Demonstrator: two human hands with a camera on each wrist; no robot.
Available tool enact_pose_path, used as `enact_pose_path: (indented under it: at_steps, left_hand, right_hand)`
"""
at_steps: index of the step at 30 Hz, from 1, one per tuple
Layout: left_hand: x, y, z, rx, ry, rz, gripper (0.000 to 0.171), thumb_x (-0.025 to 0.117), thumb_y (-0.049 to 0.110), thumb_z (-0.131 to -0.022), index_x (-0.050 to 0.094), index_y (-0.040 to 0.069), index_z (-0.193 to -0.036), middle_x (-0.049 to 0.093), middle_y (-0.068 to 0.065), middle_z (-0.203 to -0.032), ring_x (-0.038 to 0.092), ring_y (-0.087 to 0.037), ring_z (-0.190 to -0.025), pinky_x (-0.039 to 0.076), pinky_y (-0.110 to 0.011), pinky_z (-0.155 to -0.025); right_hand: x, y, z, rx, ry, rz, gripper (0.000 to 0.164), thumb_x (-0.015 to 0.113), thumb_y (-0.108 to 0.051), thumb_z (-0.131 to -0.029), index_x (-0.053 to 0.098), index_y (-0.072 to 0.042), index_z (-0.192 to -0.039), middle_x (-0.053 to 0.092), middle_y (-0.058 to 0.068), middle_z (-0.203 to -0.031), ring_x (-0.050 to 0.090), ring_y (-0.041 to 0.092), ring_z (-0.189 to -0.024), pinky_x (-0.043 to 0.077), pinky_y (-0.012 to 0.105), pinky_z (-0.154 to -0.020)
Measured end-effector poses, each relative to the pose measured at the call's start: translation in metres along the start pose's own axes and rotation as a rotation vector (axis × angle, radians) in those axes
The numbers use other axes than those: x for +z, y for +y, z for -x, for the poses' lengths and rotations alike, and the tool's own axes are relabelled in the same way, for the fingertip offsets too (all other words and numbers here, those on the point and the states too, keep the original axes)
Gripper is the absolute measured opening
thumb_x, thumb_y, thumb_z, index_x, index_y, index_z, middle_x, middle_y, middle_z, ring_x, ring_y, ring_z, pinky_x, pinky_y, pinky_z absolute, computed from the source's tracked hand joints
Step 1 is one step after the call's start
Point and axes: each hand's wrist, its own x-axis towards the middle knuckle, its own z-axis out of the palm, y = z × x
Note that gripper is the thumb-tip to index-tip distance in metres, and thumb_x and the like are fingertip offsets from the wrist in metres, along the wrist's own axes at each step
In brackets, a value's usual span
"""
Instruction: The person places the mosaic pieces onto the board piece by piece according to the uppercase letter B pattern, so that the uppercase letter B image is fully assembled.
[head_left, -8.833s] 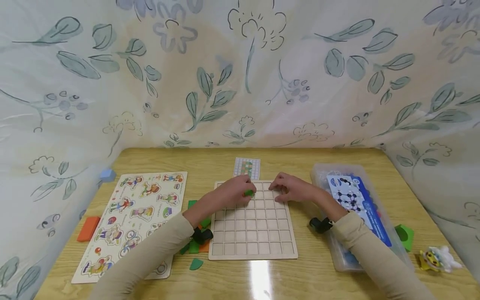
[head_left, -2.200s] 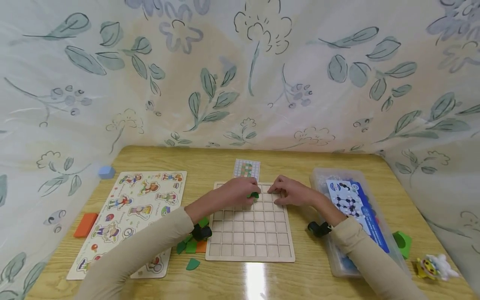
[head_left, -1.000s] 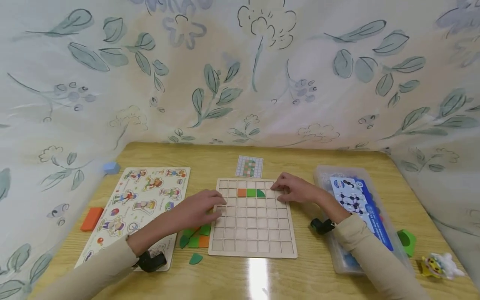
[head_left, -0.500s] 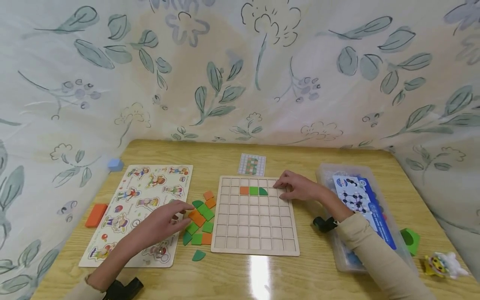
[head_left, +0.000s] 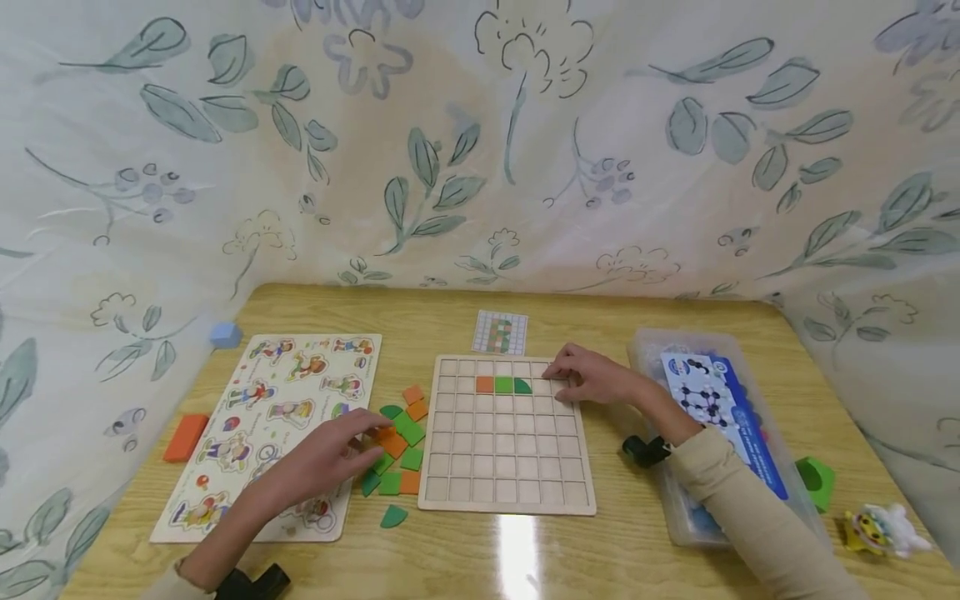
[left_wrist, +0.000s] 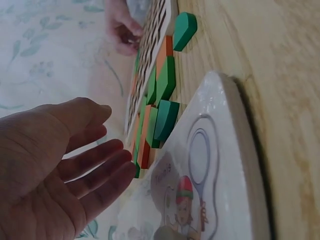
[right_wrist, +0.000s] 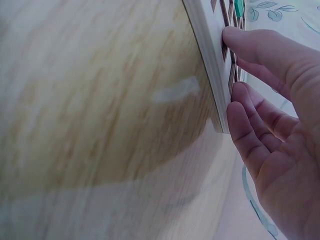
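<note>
My left hand (head_left: 326, 454) hovers at the left side of a pile of wooden tiles, fingertips right by an orange tile (head_left: 392, 443). In the left wrist view its fingers are loosely spread and nothing is between them. My right hand (head_left: 592, 377) rests at the upper right corner of the wooden grid board (head_left: 504, 446), fingertips on its edge. In one row of the board sit an orange square (head_left: 485, 384), a light green square (head_left: 504, 384) and a dark green quarter-round (head_left: 522, 386). The pile holds several green and orange tiles, including a light green one (head_left: 409, 428).
A pattern card (head_left: 500, 332) lies behind the board. A picture puzzle board (head_left: 292, 383) is at left, with a red block (head_left: 186, 438) and a blue block (head_left: 226, 336). At right are a plastic case (head_left: 686, 508), a green block (head_left: 816, 482) and a small toy figure (head_left: 873, 531).
My left hand has let go of the dark green quarter-round on the board and moved left and nearer to the tile pile. My right hand has stayed at the board's corner.
</note>
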Motion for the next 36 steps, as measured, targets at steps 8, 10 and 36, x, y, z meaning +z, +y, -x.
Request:
enact_pose_path:
  at_steps: [8, 10, 36]
  left_hand:
    - [-0.003, -0.002, -0.008, 0.009, 0.005, 0.006, 0.042, 0.060, 0.024, -0.097, 0.053, 0.006, -0.134, 0.060, -0.012, -0.125, 0.063, -0.025, -0.104, 0.055, -0.028, -0.082]
    - [-0.003, -0.004, -0.010, 0.014, 0.003, 0.015, 0.042, 0.061, 0.022, -0.096, 0.052, 0.005, -0.134, 0.060, -0.013, -0.125, 0.063, -0.027, -0.106, 0.055, -0.027, -0.082]
    - [-0.005, -0.010, -0.015, -0.119, -0.062, 0.047, 0.049, 0.060, 0.016, -0.096, 0.045, 0.000, -0.141, 0.065, -0.013, -0.125, 0.063, -0.028, -0.114, 0.055, -0.027, -0.087]
  right_hand:
    - [0.001, -0.002, 0.000, -0.012, 0.009, 0.012, 0.031, 0.070, -0.017, -0.089, 0.066, -0.010, -0.119, 0.052, 0.008, -0.109, 0.049, 0.014, -0.089, 0.045, 0.026, -0.077]
    - [0.001, -0.002, 0.000, -0.005, 0.007, 0.009, 0.031, 0.070, -0.017, -0.089, 0.067, -0.010, -0.119, 0.052, 0.007, -0.108, 0.049, 0.014, -0.089, 0.044, 0.025, -0.077]
    - [0.001, -0.005, 0.002, -0.006, 0.008, 0.020, 0.031, 0.070, -0.015, -0.089, 0.066, -0.007, -0.119, 0.051, 0.010, -0.107, 0.047, 0.018, -0.086, 0.042, 0.024, -0.074]
